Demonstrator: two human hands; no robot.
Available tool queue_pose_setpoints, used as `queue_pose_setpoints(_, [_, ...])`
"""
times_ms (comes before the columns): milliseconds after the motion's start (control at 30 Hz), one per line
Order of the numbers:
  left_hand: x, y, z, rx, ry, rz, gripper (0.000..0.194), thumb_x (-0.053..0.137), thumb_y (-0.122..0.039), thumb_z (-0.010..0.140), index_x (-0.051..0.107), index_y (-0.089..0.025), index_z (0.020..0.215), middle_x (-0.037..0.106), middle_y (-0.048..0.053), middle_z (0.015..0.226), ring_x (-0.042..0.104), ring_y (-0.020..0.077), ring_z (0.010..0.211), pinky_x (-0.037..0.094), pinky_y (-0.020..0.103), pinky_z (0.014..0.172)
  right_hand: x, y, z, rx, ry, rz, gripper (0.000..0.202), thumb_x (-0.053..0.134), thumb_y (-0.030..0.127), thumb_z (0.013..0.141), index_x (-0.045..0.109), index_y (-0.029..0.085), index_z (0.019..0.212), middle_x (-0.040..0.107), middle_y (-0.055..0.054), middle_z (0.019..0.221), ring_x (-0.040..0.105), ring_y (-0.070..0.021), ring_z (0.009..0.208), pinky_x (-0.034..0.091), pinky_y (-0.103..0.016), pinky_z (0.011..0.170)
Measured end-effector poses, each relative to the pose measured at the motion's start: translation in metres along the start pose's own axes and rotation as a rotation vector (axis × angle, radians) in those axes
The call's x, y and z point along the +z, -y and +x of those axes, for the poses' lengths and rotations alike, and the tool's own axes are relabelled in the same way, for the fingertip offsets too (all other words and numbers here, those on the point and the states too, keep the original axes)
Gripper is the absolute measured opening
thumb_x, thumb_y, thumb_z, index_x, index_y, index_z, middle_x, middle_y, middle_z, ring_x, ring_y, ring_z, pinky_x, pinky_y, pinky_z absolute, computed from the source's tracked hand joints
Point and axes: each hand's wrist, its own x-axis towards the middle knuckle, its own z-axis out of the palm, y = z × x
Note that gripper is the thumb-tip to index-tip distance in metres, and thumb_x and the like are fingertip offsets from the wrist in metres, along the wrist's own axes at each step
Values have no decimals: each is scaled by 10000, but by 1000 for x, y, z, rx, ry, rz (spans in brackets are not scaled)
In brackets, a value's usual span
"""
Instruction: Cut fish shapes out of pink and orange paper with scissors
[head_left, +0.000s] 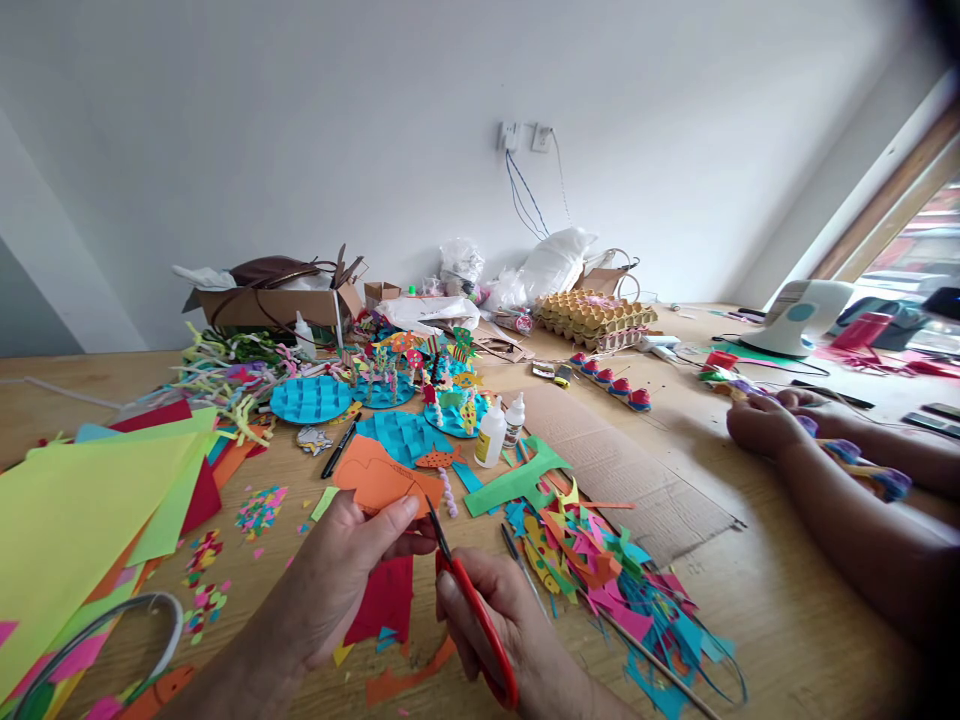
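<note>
My left hand pinches the lower edge of a piece of orange paper with a dark outline drawn on it. In my right hand is a pair of red-handled scissors, its blades touching the paper's right edge beside my left fingertips. Just beyond the paper sit blue woven paper discs, some bearing small decorated fish on stems. An orange spotted paper fish lies close to the paper's right corner. Below my hands rests a red paper piece.
Two glue bottles stand behind the scissors. Coloured scraps heap up at the right, beside a cardboard sheet. Stacked coloured paper covers the left. Another person's hands hold a multicoloured piece at the right. Egg trays stand behind.
</note>
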Motion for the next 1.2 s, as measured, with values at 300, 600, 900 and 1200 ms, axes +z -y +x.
queue_pose_setpoints(300, [-1,-4,2,-29,47,65,135,666,-241,738,643,-144,829,731,49,842,670,197,749,552,323,701,-2,-3,1,1,4,-45,548,479,697,737,439,173,584,379,64,402,334,-51,325,248,-145,313])
queue_pose_setpoints(600, [-2,-4,3,-39,58,65,161,658,-235,739,625,-149,871,717,65,933,662,208,806,552,332,712,-3,-8,3,-61,-16,-129,545,444,691,763,400,185,566,328,61,449,307,-62,372,228,-164,334])
queue_pose_setpoints(900, [-5,-7,3,-67,74,81,145,676,-250,723,615,-147,806,722,29,743,661,179,678,548,327,699,-5,-6,3,-119,-36,-219,493,506,593,785,361,188,543,270,53,514,265,-79,463,194,-183,385])
queue_pose_setpoints(1200, [-6,-4,0,-94,112,111,167,671,-260,723,627,-145,836,718,47,828,646,184,731,535,316,698,-7,-5,2,-105,5,-160,460,507,554,806,364,187,567,282,63,508,255,-70,448,184,-183,385])
